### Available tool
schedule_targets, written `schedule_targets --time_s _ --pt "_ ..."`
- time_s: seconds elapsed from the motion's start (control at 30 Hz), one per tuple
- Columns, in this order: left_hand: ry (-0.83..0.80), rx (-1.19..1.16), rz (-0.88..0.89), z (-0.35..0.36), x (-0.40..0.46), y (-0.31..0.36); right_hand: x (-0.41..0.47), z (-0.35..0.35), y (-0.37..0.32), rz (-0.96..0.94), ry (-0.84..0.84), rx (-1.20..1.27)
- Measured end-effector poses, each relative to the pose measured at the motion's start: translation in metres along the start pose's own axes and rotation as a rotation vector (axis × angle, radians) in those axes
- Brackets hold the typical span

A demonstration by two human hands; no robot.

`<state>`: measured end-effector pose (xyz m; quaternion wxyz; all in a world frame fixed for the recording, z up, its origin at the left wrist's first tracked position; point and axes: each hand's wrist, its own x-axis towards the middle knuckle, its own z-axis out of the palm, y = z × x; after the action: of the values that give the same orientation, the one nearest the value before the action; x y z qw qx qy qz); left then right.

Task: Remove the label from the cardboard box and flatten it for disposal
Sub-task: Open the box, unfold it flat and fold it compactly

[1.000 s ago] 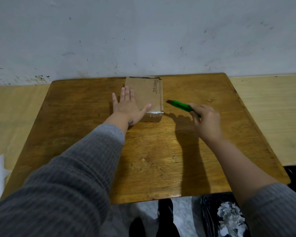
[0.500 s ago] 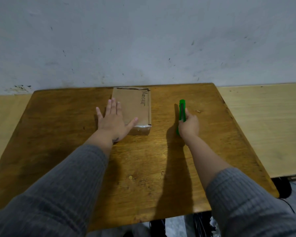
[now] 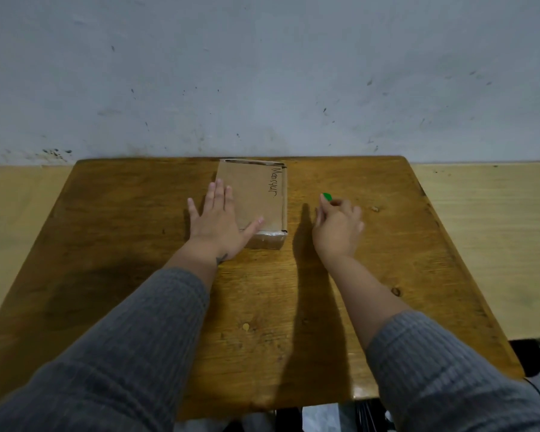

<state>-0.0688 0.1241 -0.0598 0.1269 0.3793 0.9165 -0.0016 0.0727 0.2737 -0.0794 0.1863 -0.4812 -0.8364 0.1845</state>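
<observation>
The left hand (image 3: 215,224) lies flat and spread on the cardboard box (image 3: 252,201), which sits at the tabletop's (image 3: 138,244) far edge; the right hand (image 3: 337,227), just beside, grips a green tool (image 3: 326,197)

Brown cardboard box (image 3: 252,198), closed, lying flat – handwritten name along right edge, taped near end
</observation>
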Motion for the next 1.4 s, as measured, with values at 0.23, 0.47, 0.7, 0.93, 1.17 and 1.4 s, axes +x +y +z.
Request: schedule_targets --time_s 0.23,0.47,0.7,0.93,1.17,1.4 --pt "-0.011 -0.006 -0.038 0.0 -0.006 0.003 -0.005 0.01 -0.064 0.219 -0.357 0.62" --pt "-0.002 -0.077 -0.028 0.002 -0.033 -0.001 -0.033 0.006 -0.06 0.292 -0.318 0.729" --pt "0.012 -0.039 -0.009 0.016 -0.068 -0.002 -0.076 0.001 -0.051 0.299 -0.252 0.714" --pt "-0.002 -0.036 0.002 0.015 -0.072 -0.006 -0.083 0.004 -0.052 0.268 -0.205 0.673" --pt "-0.009 -0.032 0.002 0.015 -0.072 -0.007 -0.081 -0.001 -0.05 0.216 -0.275 0.627" --pt "-0.011 -0.031 -0.013 0.016 -0.072 -0.005 -0.077 -0.008 -0.046 0.171 -0.275 0.465"
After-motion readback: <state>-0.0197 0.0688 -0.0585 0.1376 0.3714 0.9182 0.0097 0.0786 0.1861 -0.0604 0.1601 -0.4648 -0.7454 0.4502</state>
